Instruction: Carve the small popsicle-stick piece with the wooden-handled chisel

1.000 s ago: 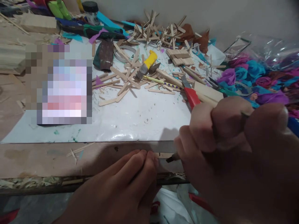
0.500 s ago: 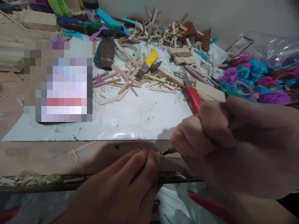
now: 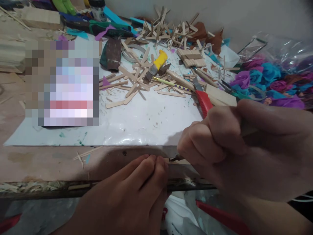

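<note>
My left hand presses a flat wooden craft stick against the bench top near its front edge, fingertips close together. Most of the stick lies hidden under my fingers and behind my other hand. My right hand is closed around a thin tool with a dark pointed tip; its handle is inside my fist, so its exact kind does not show. The tip touches the stick just right of my left fingertips, at a short dark mark. Beyond my right knuckles lies a red utility knife, blade pointing away.
A white sheet covers the bench, with scattered craft sticks, a yellow-handled tool, a pencil and a wooden block on it. A blurred-out device stands left. Paper flowers pile up right.
The view has shifted slightly. Both hands keep nearly the same pose, with the tool tip still at the mark on the craft stick.
</note>
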The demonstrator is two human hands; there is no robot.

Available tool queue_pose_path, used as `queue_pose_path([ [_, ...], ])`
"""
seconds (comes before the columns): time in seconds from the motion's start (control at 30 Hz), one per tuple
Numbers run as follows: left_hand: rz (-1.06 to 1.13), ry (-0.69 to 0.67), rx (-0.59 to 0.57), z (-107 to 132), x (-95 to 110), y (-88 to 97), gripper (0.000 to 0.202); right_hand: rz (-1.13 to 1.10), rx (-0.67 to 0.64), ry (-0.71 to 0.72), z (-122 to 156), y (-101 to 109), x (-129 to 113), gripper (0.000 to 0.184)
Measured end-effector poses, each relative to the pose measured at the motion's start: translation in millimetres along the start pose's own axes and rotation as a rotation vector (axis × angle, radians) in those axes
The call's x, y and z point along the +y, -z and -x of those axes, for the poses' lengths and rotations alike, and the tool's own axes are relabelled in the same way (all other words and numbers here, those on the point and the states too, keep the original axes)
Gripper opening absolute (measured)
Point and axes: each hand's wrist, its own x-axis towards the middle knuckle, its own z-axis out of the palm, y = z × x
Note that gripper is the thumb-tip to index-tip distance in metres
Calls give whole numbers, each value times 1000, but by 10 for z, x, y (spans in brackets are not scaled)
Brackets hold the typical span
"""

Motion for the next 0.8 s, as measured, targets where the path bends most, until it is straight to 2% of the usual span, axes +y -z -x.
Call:
queue_pose_path([
  [0.27,12,5,-9,-35,4,51,45,-96,-20,-65,34,102,6,79],
  [0.4,2,14,23,-20,14,27,48,-171,33,2,33,98,68,83],
  [0.67,-27,-13,22,-11,1,15,43,-290,115,170,-52,-136,173,91],
  [0.8,-21,-1,16,-23,-1,17,43,-252,52,107,-14,-61,150,82],
])
